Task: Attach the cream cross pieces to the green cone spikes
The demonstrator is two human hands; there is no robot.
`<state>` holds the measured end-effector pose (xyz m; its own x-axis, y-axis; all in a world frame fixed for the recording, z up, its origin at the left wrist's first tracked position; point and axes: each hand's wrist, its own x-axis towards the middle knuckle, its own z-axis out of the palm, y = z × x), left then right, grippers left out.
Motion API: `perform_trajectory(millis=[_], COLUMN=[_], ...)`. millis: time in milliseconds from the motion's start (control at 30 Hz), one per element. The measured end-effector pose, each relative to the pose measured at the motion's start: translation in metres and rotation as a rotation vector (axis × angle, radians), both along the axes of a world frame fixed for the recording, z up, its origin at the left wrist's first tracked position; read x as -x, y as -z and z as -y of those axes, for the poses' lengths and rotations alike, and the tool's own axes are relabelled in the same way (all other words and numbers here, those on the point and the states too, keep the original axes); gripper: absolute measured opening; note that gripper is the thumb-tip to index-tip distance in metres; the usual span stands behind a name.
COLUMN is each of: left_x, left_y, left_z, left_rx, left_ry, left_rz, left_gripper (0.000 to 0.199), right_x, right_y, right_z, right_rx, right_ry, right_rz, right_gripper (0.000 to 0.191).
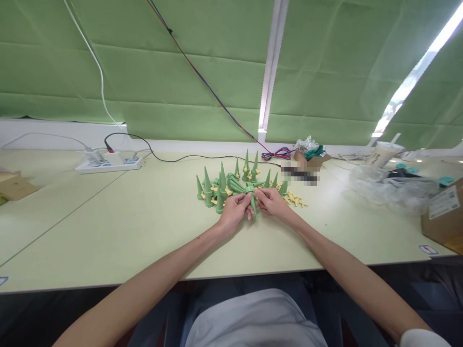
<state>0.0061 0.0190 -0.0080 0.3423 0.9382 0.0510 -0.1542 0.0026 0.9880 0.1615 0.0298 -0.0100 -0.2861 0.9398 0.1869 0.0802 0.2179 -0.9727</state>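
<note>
My left hand [236, 210] is closed around a green plastic cone [253, 210], whose tip points down toward me and whose wide base faces away. Pressed up against that base, the fingers of my right hand [270, 201] are pinched together; whatever lies between them is hidden. Just behind my hands, several green cones [219, 198] stand upright, many with a small yellow piece [227, 191] at the side. Other green cones [237, 184] lie in a heap in the middle. To the right of my right hand is a loose pile of small yellow pieces [296, 198].
A white power strip [110, 164] with plugs sits at the back left, its black cable [188, 156] running behind the cones. Coiled wire [278, 154] and an open cardboard box [311, 160] lie at the back. At right are a cup [383, 155], plastic bags [394, 190] and a carton [443, 217].
</note>
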Motion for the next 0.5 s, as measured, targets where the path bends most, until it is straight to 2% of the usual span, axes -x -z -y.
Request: perform_trajectory(millis=[300, 500], left_x=[-0.002, -0.001], left_y=[-0.005, -0.005], left_z=[0.003, 0.002], left_rx=[0.057, 0.135], left_ry=[0.104, 0.206], left_rz=[0.008, 0.038], left_gripper=[0.042, 0.035], right_x=[-0.004, -0.004], right_y=[-0.012, -0.014], right_z=[0.004, 0.007], right_rx=[-0.327, -0.326], right_ry=[0.096, 0.102], right_rz=[0.275, 0.283], right_gripper=[0.049, 0.047])
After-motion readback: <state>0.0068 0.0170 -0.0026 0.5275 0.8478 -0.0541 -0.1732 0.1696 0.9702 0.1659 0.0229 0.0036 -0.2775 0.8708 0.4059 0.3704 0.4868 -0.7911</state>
